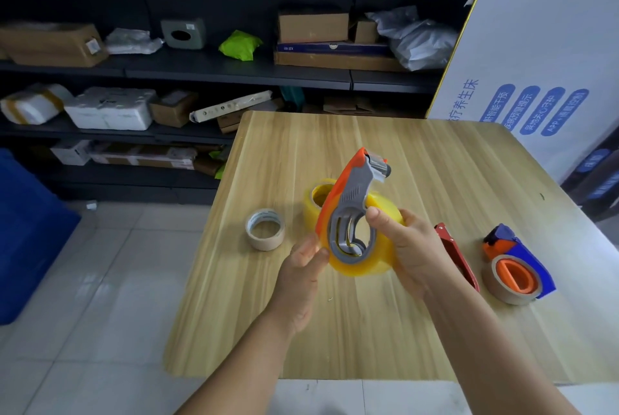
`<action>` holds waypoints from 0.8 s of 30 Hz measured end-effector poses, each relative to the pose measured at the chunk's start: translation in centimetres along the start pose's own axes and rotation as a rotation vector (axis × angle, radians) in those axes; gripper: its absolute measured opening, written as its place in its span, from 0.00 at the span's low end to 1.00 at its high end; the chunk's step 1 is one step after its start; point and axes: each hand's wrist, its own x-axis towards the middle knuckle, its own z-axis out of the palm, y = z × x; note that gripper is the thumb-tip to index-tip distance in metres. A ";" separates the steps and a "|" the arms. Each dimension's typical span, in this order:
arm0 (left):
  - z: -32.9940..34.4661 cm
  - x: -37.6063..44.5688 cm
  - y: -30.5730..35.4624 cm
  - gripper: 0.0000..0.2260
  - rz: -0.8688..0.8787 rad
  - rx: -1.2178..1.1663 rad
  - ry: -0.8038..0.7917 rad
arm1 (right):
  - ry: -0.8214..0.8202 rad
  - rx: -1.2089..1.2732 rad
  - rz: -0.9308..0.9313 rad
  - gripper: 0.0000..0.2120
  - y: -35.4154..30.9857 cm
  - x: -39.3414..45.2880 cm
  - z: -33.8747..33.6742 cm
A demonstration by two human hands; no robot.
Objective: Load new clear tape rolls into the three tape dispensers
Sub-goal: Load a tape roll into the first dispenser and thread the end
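Near table edge point(301, 347) lies bare — beige roll point(265, 229) left, red dispenser point(457, 255) right.

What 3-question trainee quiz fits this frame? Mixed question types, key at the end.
1. True or false: the orange-and-grey dispenser is lying flat on the table.
2. Which hand grips the yellow-tinted tape roll from the side: A) left hand B) right hand?
3. Fill in: the blue-and-orange dispenser on the table carries a ____-coloured roll.

Key: 1 false, it is held up above the table in both hands. 2 B. 3 tan (brown).
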 end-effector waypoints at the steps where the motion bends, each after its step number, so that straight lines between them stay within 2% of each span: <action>1: -0.1 -0.3 -0.2 0.23 0.006 0.017 0.013 | 0.002 0.002 0.004 0.36 0.0 -0.1 0.4; 4: -0.3 -1.1 -0.4 0.21 0.001 0.022 0.025 | 0.015 0.003 0.019 0.37 0.0 -0.6 1.3; 8: -0.4 -2.5 -0.6 0.17 -0.020 -0.059 0.015 | 0.032 0.006 0.031 0.26 0.5 -1.1 2.3; 11: -0.9 -3.5 -1.0 0.18 -0.049 -0.112 0.043 | 0.046 0.012 0.056 0.19 1.0 -1.4 3.2; 14: -1.1 -4.6 -1.3 0.18 -0.095 -0.152 0.063 | 0.062 0.016 0.097 0.19 1.7 -1.7 4.2; 18: -1.5 -6.0 -2.8 0.21 -0.165 -0.236 0.184 | 0.059 0.030 0.164 0.19 2.9 -2.1 5.4; 21: -1.2 -7.2 -3.8 0.14 -0.212 -0.240 0.265 | 0.021 0.024 0.200 0.15 3.9 -2.3 6.1; 24: -0.7 -8.5 -4.9 0.19 -0.262 -0.247 0.330 | -0.036 0.014 0.240 0.13 4.8 -2.3 6.5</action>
